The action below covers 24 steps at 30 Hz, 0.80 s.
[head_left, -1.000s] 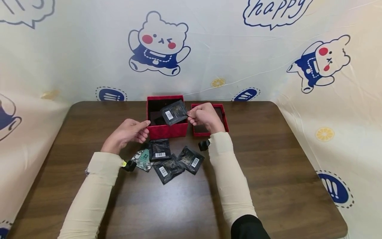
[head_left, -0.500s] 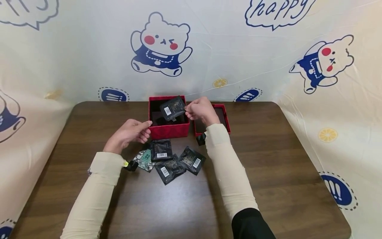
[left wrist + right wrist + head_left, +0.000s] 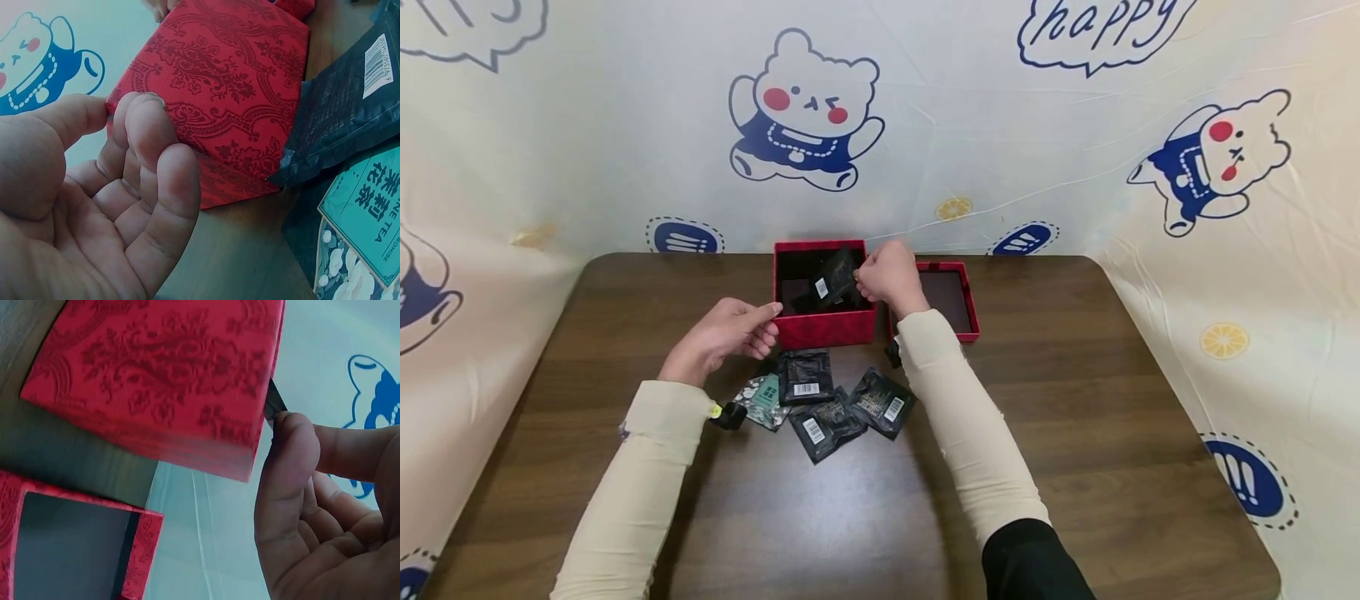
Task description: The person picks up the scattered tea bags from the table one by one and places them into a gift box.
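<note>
**A hand dips a black packet into a red box**

The right hand (image 3: 891,273) pinches one edge of a flat, square black foil packet (image 3: 835,275) with a white barcode label. Over the last second, the packet has turned and sunk lower over the open red patterned cardboard box (image 3: 824,331). It now appears partly inside the box's walls, though still held. The left hand (image 3: 724,335) grips the box's near left corner, thumb at the rim.

Counted: one box; one shallow red tray (image 3: 972,311), right of it; three more black packets (image 3: 806,377), in front; one green-and-white floral packet (image 3: 766,400), front left. The box's dark contents cannot be counted.
</note>
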Motion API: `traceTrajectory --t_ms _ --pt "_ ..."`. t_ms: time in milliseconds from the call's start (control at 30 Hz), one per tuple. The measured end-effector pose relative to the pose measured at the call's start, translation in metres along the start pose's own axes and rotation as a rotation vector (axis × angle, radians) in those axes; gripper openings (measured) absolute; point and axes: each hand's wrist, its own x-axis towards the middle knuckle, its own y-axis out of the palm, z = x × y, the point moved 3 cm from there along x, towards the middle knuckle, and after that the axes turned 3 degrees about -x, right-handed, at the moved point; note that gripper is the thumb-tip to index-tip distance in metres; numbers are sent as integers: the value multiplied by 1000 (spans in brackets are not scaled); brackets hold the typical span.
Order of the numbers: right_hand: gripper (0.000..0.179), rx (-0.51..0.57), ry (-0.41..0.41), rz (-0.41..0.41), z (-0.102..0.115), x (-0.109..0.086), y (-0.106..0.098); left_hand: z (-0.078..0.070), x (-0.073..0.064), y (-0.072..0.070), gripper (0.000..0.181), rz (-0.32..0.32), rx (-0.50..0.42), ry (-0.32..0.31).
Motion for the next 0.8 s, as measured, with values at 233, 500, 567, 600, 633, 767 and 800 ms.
traceTrajectory --t_ms 233,500,567,600,633,767,800 --pt "43 -280 -60 3 15 -2 16 1 0 -2 50 -9 -10 3" --pt "35 -343 -19 31 25 -5 25 -1 -1 -4 53 -17 -5 2" --pt "31 -371 -21 15 26 -6 26 -1 0 -3 53 -11 -13 8" --pt "29 -382 -24 8 26 -6 27 -2 0 -3 53 -6 -18 10" --pt "27 -394 -26 2 26 -7 28 -2 0 -2 51 -1 -26 7" --pt "26 -426 -41 -8 26 -8 30 -2 1 -1 47 19 -47 -3" --pt "27 -430 -45 -13 26 -8 30 -2 1 -1 47 19 -46 -4"
